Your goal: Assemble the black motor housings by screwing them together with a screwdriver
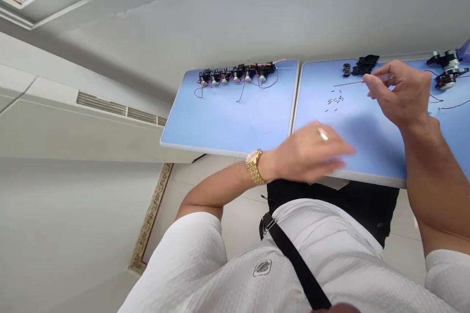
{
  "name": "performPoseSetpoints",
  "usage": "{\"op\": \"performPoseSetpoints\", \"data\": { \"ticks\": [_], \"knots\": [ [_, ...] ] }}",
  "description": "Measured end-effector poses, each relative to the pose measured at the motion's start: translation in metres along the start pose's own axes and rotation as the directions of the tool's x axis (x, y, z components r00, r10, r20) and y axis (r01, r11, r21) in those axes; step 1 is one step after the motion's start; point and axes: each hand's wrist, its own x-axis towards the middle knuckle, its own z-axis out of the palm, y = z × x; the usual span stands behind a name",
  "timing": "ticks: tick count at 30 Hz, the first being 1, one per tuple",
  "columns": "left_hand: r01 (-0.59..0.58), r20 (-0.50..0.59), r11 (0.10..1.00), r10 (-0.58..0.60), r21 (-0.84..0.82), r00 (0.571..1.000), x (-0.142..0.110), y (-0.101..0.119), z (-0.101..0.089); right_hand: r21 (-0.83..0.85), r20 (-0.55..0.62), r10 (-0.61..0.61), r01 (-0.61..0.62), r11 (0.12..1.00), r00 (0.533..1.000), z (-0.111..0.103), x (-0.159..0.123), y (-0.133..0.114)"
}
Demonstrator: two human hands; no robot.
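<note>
screwdrvr hdl (385,77): glossy plast. | watch (253,167): polished mtl | shirt (323,234): txtrd cloth | tabletop (220,119): smth, matt

The left tabletop (220,122) leaves passage before the motor assemblies (248,73) blocking its back.

"How is the right hand (406,90) posed?"
"It is held farther forward than the left hand (310,151), with thumb and fingertips (373,86) drawn together in a pinch. Its forearm (436,176) is stretched out behind it."
"And the left?"
"It is placed behind and to the left of the right one. Its fingers (334,149) are extended rightward, blurred; the back of the hand is turned up, and the left elbow (200,205) is bent."
</note>
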Motion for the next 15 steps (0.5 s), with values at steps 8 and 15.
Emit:
{"op": "performPoseSetpoints", "data": {
  "ticks": [8, 15],
  "knots": [
    [-0.337, 0.249, 0.935, 0.355, -0.110, 0.901, 0.053, 0.094, -0.065, -0.050, 0.014, -0.027, 0.027, 0.998, 1.000, -0.002, 0.001, 0.007],
    [0.035, 0.279, 0.998, -0.017, -0.058, 0.960, 0.013, 0.116, -0.051, -0.033, -0.002, -0.009, 0.009, 0.999, 1.000, -0.002, 0.001, 0.005]
  ]
}}
